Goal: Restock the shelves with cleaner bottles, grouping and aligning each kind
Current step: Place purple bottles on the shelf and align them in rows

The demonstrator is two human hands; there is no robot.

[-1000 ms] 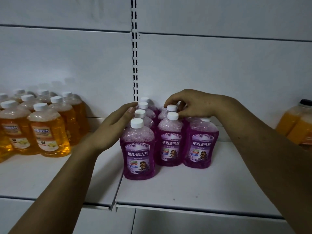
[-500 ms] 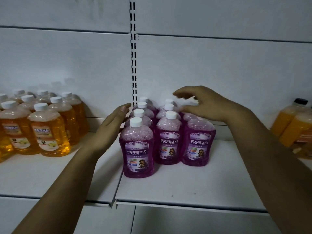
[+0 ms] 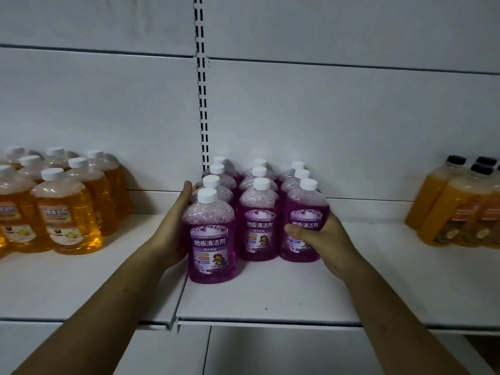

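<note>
head view: the likely trouble is a squeeze from both sides that tips the tall purple bottles [image 3: 258,226] or skews a row. the front-left bottle [image 3: 211,239] stands further forward than its neighbours, with nothing against its inner side, so a hard shove from the left hand [image 3: 176,228] could knock it over toward the shelf [image 3: 270,293] edge. the left hand is flat, fingers straight, palm pressed on the outer side of the left row. the right hand [image 3: 322,239] wraps the front-right bottle [image 3: 305,212], thumb across its label, fingers curled round its far side. the purple group stands upright in three rows directly between the hands, touching both. amber bottles [image 3: 67,212] stand well outside the left hand, and black-capped orange bottles [image 3: 454,212] well outside the right.
</note>
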